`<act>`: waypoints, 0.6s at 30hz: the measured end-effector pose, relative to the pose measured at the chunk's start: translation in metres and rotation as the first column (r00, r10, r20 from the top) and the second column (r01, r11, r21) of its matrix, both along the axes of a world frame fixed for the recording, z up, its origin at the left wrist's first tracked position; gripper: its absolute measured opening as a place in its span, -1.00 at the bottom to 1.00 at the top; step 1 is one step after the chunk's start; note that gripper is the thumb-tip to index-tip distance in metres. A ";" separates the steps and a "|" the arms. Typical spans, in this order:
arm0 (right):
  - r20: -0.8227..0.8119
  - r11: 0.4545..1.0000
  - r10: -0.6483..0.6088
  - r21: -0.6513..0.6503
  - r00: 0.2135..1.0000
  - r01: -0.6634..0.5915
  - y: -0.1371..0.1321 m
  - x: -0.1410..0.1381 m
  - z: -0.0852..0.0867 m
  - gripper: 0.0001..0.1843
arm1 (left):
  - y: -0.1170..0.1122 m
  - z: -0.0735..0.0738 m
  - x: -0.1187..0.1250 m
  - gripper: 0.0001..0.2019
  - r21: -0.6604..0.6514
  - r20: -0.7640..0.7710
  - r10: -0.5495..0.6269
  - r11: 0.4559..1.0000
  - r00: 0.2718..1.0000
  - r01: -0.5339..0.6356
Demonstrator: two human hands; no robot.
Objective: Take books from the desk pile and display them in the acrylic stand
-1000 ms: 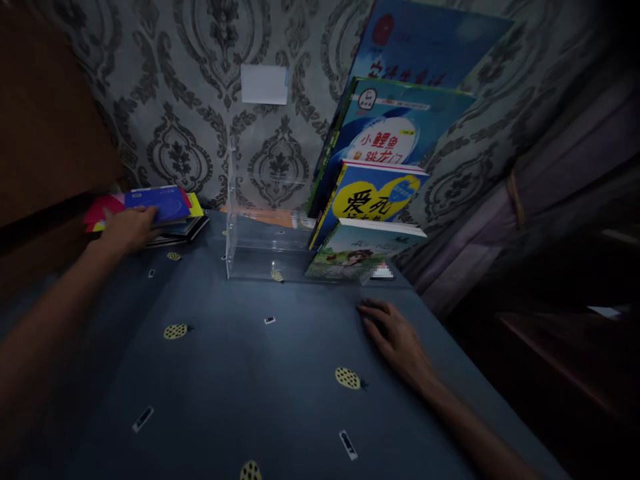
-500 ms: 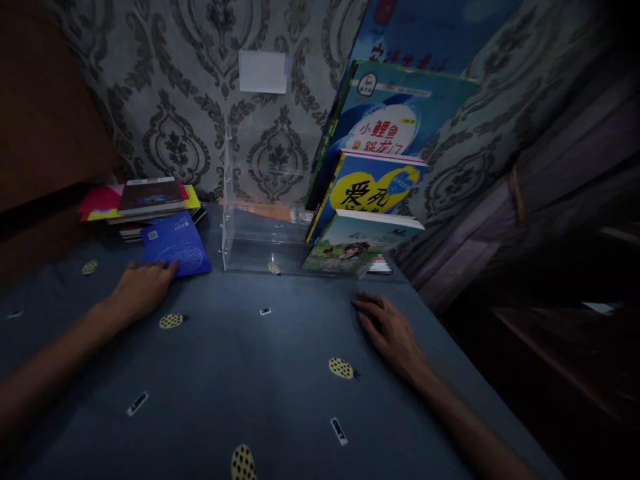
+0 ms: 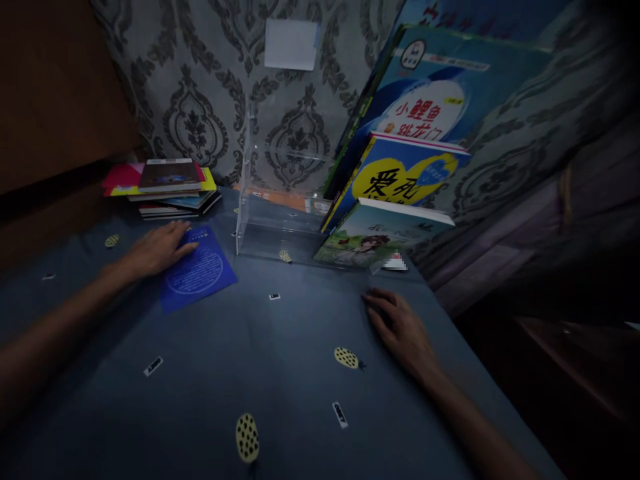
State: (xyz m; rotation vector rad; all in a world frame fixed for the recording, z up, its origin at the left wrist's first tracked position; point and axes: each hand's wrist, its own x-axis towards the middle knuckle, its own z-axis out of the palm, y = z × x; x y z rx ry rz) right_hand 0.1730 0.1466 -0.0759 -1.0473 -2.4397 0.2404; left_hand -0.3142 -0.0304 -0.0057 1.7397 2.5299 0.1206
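A blue booklet (image 3: pixel 200 270) with pale print and a large circle lies on the table at the left. Across its upper left part rests my left hand (image 3: pixel 163 247), open, its fingers stretched out and its thumb spread over the cover. Behind that hand is a stack of books and booklets (image 3: pixel 173 177) with red, yellow and brown covers. My right hand (image 3: pixel 400 327) lies on the cloth at the right, holding nothing, fingers loosely bent and apart. It is nearest to the front of a clear stepped book stand (image 3: pixel 243 223).
On the stand's right side, several picture books rise in tiers, with a green-blue book (image 3: pixel 375 233) in front and a blue-yellow book (image 3: pixel 395 177) behind. A patterned wall (image 3: pixel 200 127) bounds the back. The blue tablecloth (image 3: pixel 280 373) ends in a slanting right edge.
The blue booklet has come off its lean against the stack and lies nearer on the table. My left hand has moved up onto it. My right hand stays on the cloth; the view has shifted.
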 end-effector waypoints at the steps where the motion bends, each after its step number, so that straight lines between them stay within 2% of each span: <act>1: 0.001 1.000 0.001 -0.001 1.000 -0.001 0.000 0.000 0.000 -0.58 | 0.004 -0.009 0.000 -0.26 -0.027 -0.009 0.049 0.998 0.999 -0.050; 3: 0.009 1.000 0.010 -0.006 1.000 -0.010 -0.001 0.000 0.001 -0.57 | 0.006 -0.023 0.003 -0.26 -0.104 -0.012 0.081 0.991 0.997 -0.082; 6: 0.009 1.000 0.013 -0.005 1.000 -0.013 -0.002 -0.001 0.001 -0.58 | -0.002 -0.034 0.009 -0.26 -0.128 -0.016 0.019 0.992 1.000 -0.021; 12: -0.011 1.000 0.020 -0.005 1.000 -0.020 -0.003 -0.002 0.000 -0.58 | -0.016 -0.038 0.013 -0.22 -0.089 -0.024 -0.035 0.996 0.999 0.032; 15: -0.006 0.999 0.032 -0.011 0.999 -0.032 -0.004 -0.002 0.002 -0.59 | -0.008 -0.039 0.006 -0.18 -0.083 -0.014 0.023 0.996 1.000 -0.024; 18: -0.004 0.999 0.045 -0.018 0.999 -0.045 -0.005 -0.001 0.003 -0.60 | 0.001 -0.041 -0.005 -0.19 -0.001 -0.021 0.102 0.995 0.995 -0.102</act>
